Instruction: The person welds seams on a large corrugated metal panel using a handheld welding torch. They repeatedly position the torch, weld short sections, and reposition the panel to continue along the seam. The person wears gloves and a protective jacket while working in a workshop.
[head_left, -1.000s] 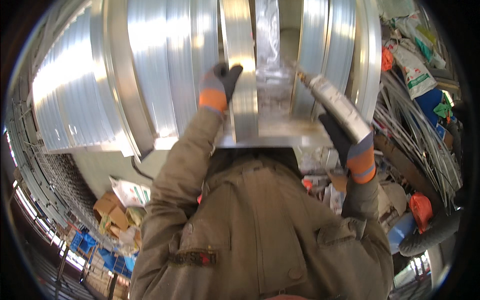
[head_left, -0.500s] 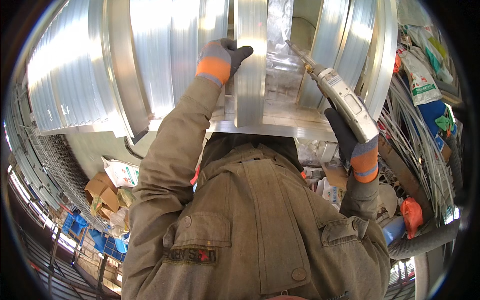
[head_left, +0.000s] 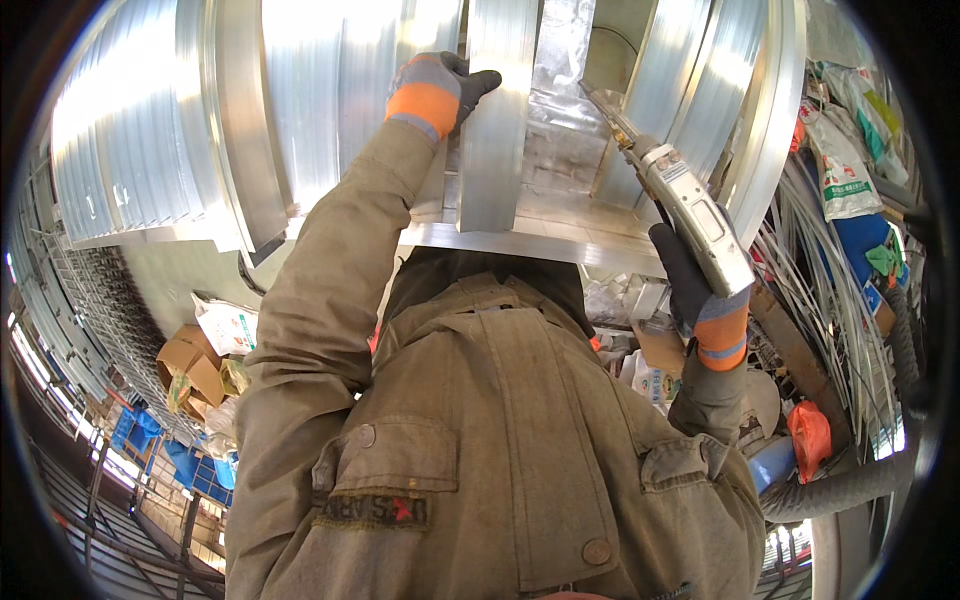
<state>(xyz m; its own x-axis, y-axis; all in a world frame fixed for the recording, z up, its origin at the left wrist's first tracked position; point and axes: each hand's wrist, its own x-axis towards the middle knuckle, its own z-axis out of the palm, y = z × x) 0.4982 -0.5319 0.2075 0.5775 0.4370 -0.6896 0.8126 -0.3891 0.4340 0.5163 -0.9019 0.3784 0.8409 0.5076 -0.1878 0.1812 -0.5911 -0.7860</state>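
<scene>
Both hands wear black gloves with orange-and-grey cuffs. My left hand (head_left: 436, 92) is closed on a long silver aluminium profile (head_left: 495, 150), its thumb lying over the top face and its fingers partly hidden past the left edge. The profile runs away from me, its near end over the frame's front rail (head_left: 540, 245). In my right hand (head_left: 688, 280) is a pale metal power tool (head_left: 695, 215) with a long thin tip pointing forward and left. That tip hangs over a shiny silver sheet (head_left: 563, 60) right of the profile; whether it touches is unclear.
More ribbed aluminium profiles (head_left: 125, 130) stand at left, others (head_left: 665, 100) at right. Thin metal strips (head_left: 835, 300) lean in a bundle beyond my right arm, near a grey hose (head_left: 845, 488) and a red bag (head_left: 810, 438). A cardboard box (head_left: 192, 362) sits low at left.
The near end of the profile and my left hand appear slightly further left, and the view has shifted a little. The tool stays in my right hand, held at nearly the same angle.
</scene>
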